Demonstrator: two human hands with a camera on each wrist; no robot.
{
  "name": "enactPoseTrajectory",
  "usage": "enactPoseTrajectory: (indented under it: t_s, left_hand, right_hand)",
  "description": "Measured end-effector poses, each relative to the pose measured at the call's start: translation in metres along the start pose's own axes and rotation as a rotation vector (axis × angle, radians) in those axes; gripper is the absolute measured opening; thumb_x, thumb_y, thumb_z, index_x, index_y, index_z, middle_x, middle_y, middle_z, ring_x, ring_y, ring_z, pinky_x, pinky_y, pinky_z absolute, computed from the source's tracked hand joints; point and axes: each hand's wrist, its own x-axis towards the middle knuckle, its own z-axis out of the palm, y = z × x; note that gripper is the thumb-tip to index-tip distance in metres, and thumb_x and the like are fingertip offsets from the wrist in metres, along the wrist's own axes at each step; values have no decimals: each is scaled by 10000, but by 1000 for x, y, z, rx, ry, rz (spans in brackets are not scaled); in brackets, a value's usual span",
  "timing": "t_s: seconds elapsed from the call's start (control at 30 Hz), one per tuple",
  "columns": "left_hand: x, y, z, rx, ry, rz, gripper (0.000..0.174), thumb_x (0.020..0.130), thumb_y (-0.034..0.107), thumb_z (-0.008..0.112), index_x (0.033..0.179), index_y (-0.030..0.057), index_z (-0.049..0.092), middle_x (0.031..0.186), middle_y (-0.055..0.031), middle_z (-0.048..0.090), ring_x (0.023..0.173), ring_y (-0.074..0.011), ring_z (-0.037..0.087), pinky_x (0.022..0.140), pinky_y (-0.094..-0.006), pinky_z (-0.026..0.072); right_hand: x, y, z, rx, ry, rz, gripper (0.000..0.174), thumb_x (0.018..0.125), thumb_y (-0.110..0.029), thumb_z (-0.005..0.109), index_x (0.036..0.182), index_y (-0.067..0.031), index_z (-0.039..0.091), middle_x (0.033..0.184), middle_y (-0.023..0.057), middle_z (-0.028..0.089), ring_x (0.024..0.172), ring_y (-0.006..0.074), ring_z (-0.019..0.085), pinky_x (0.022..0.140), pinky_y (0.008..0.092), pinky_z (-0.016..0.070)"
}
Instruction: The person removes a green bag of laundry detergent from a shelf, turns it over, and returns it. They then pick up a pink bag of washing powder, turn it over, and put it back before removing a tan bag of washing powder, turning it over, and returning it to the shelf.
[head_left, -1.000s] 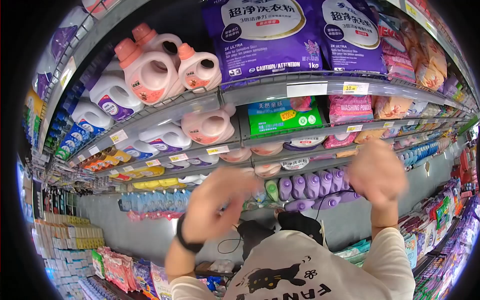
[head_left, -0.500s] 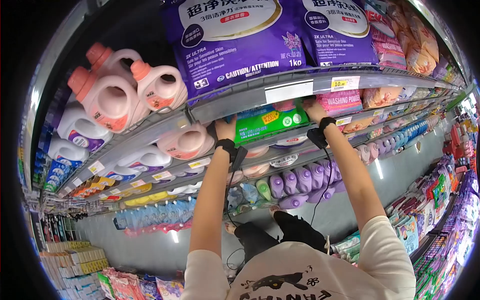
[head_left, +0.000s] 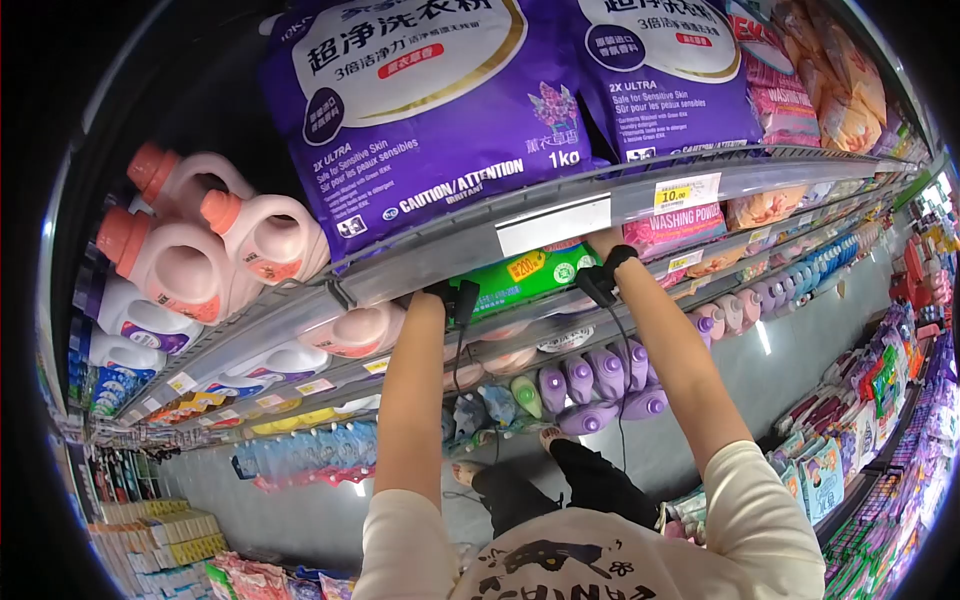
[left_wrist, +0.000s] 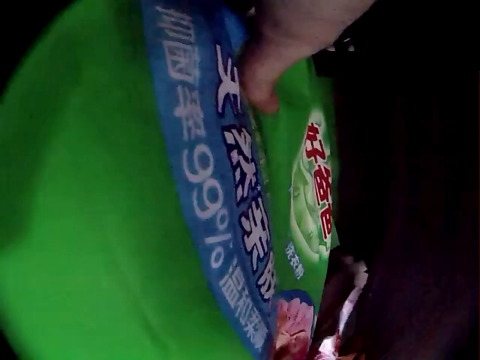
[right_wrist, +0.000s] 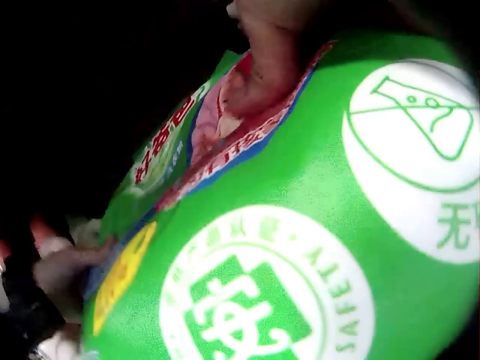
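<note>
A green bag of washing powder with a blue band sits on the shelf below the large purple bags, its upper part hidden by the shelf edge above. My left hand grips its left side, thumb bent onto the printed front. On the opposite side my right hand holds the bag, its thumb pressing the front near the pink picture. In the head view both hands are partly covered by the upper shelf; the fingers behind the bag are hidden.
The upper shelf edge with price tags runs over my wrists. Purple powder bags stand above it, pink detergent bottles to the left. Pink washing powder bags sit right of the green bag. Purple bottles line a lower level.
Both hands were raised and blurred in front of the shelves, then reached the green bag's sides. Now they are further under the upper shelf, and the head view has moved closer.
</note>
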Motion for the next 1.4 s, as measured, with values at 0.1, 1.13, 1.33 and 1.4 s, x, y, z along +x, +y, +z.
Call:
enactPoseTrajectory:
  t_s: [0.1, 1.13, 1.33, 1.4]
  left_hand:
    - [1, 2, -1, 2, 11, 2, 617, 832, 459, 483, 1260, 20, 406, 1225, -195, 495, 1158, -331, 445, 975, -384, 322]
    - [-39, 74, -42, -109, -134, 185, 628, 862, 479, 386, 1333, 68, 338, 1293, -167, 450, 1214, -333, 394, 1011, -420, 270]
    - [-65, 61, 9, 471, 139, 186, 630, 876, 492, 291, 1379, 113, 273, 1387, -145, 338, 1288, -317, 290, 1036, -483, 190]
    - [-66, 72, 2, 376, -67, 63, 642, 870, 534, 247, 1387, 153, 266, 1439, -109, 246, 1325, -309, 206, 1035, -544, 120]
  right_hand:
    - [7, -1, -1, 43, -14, 6, 554, 729, -334, 637, 1172, -30, 502, 1218, 149, 504, 1155, 297, 441, 990, 377, 321]
    - [-5, -41, 12, -170, 128, -194, 520, 766, -385, 560, 1169, -59, 519, 1227, 151, 501, 1176, 326, 410, 1015, 428, 266]
    - [-15, -45, 39, -456, 281, -233, 502, 783, -430, 499, 1172, -116, 539, 1206, 88, 533, 1165, 282, 427, 1005, 442, 255]
    - [-18, -52, 32, -508, 206, -158, 457, 783, -429, 479, 1127, -141, 561, 1167, 72, 554, 1122, 250, 468, 983, 453, 280]
